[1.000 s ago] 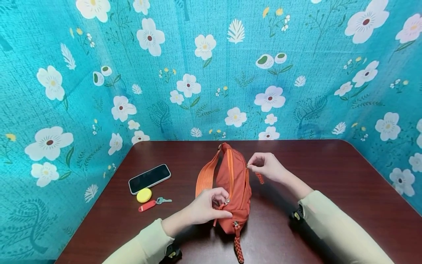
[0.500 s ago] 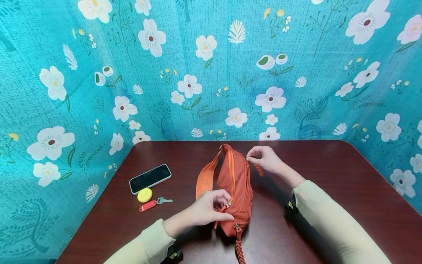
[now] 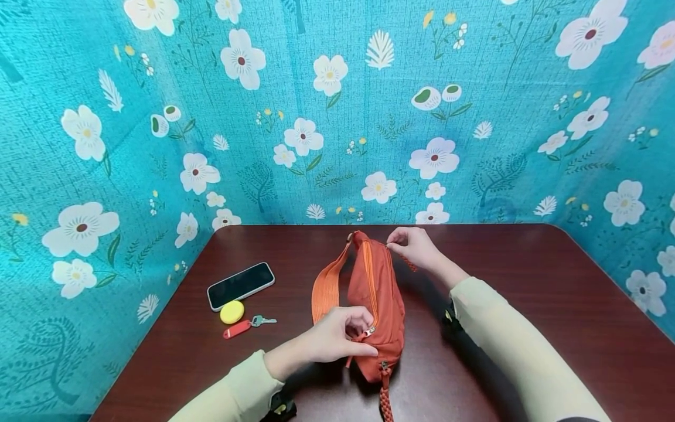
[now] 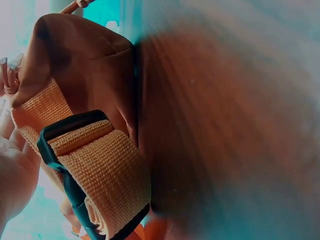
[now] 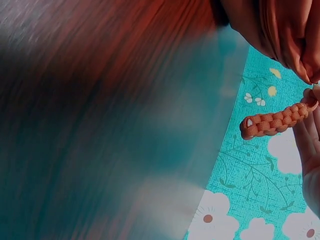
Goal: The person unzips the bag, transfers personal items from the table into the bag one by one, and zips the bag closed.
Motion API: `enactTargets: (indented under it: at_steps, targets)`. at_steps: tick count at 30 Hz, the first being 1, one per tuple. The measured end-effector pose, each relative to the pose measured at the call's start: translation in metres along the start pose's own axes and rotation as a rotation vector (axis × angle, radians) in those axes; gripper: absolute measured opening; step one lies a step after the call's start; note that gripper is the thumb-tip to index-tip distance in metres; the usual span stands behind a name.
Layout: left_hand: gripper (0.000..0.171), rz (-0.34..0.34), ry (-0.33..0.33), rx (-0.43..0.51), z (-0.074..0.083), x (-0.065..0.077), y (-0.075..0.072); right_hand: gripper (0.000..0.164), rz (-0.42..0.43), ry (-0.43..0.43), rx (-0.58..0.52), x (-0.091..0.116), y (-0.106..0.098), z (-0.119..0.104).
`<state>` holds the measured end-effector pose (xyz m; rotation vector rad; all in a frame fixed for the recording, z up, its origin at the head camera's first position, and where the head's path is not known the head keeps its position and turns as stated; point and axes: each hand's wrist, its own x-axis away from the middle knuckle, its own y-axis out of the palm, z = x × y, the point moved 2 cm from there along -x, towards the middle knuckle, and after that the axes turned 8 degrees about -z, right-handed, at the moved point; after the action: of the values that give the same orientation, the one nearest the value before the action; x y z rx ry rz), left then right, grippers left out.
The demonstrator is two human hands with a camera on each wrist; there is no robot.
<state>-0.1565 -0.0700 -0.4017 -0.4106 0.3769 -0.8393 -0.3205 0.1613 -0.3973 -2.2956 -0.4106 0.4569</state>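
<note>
An orange-red waist bag (image 3: 387, 287) lies lengthwise on the table in the head view, its strap (image 3: 325, 290) looped out on the left. My left hand (image 3: 334, 335) holds the bag's near end, thumb along the front and fingers curled beside a metal zipper pull (image 3: 369, 332). At the far right end, my right hand (image 3: 419, 247) pinches the pull of another zipper. From those fingers hangs a braided cord (image 5: 275, 122), clearest in the right wrist view. A second braided cord (image 3: 386, 398) dangles at the near end. The left wrist view shows a black buckle (image 4: 75, 192) on the strap.
To the left lie a phone (image 3: 241, 286), a round yellow object (image 3: 232, 312) overlapping its lower edge, and a key (image 3: 262, 320) with a red tag (image 3: 237, 329). A blue floral cloth (image 3: 327, 146) hangs behind the dark wooden table (image 3: 501, 281).
My right hand has moved away from me and slightly left along the bag's edge, drawing the zipper pull toward the far end. My left hand keeps its hold at the near end.
</note>
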Motion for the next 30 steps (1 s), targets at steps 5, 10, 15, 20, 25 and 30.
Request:
enactTargets:
  at_steps: [5, 10, 15, 20, 25, 30]
  targets:
    - [0.029, 0.011, -0.012, 0.011, -0.003, 0.0, 0.001, 0.005, 0.008, 0.022, -0.021, 0.0, 0.004, 0.001]
    - [0.03, 0.026, -0.025, 0.011, -0.002, 0.0, 0.0, 0.005, 0.014, 0.039, -0.029, 0.007, 0.003, 0.003]
    - [0.03, 0.033, -0.029, 0.009, -0.002, -0.001, -0.002, 0.009, 0.037, 0.012, -0.03, 0.022, -0.004, -0.008]
    - [0.029, 0.028, -0.027, 0.0, 0.0, -0.001, -0.003, 0.008, 0.03, 0.007, -0.081, 0.048, -0.006, -0.019]
    - [0.03, 0.032, -0.028, -0.015, 0.0, 0.0, -0.003, 0.008, 0.022, 0.001, -0.106, 0.065, 0.0, -0.023]
    - [0.03, 0.025, 0.009, -0.026, -0.003, -0.001, -0.001, 0.011, 0.022, 0.01, -0.126, 0.072, 0.006, -0.023]
